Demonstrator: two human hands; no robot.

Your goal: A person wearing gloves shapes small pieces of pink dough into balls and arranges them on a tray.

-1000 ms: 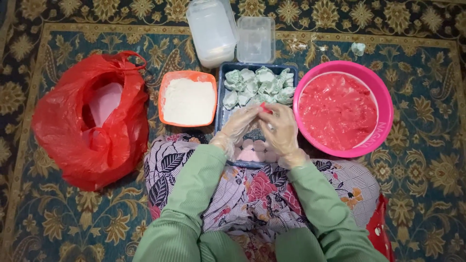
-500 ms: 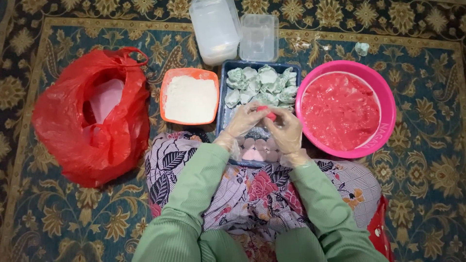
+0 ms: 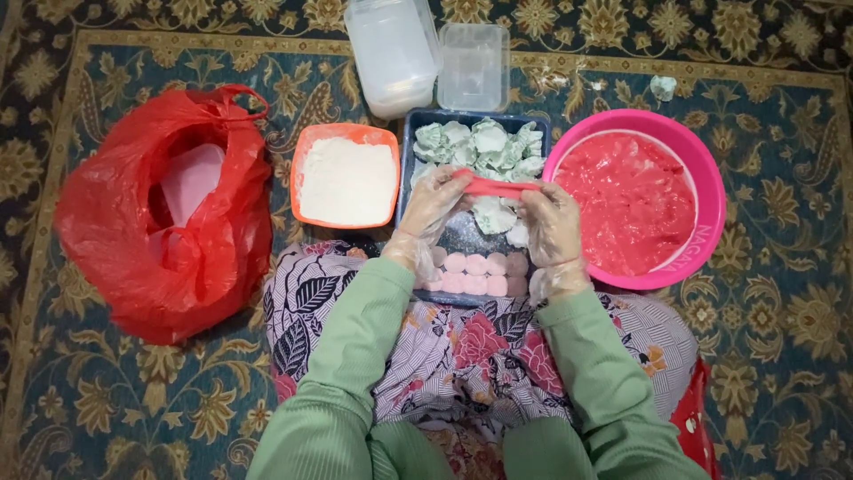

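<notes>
My left hand (image 3: 434,206) and my right hand (image 3: 551,222), both in clear plastic gloves, hold a strip of pink dough (image 3: 495,186) stretched flat between them above a dark blue tray (image 3: 410,169). The tray carries several pale green dough pieces (image 3: 484,145) at its far end and a row of pale pink balls (image 3: 475,274) at its near end. A pink bowl (image 3: 702,178) of red-pink dough stands right of the tray. An orange tub of white flour (image 3: 346,176) stands left of it.
A red plastic bag (image 3: 164,213) lies open at the left on the patterned carpet (image 3: 773,356). Two clear plastic containers (image 3: 391,49) (image 3: 473,67) stand behind the tray. A small pale green scrap (image 3: 662,86) lies at the back right. My lap in floral cloth (image 3: 462,356) is below.
My hands have moved apart, and the pink dough, pinched small between them before, is now pulled out into a wide flat strip.
</notes>
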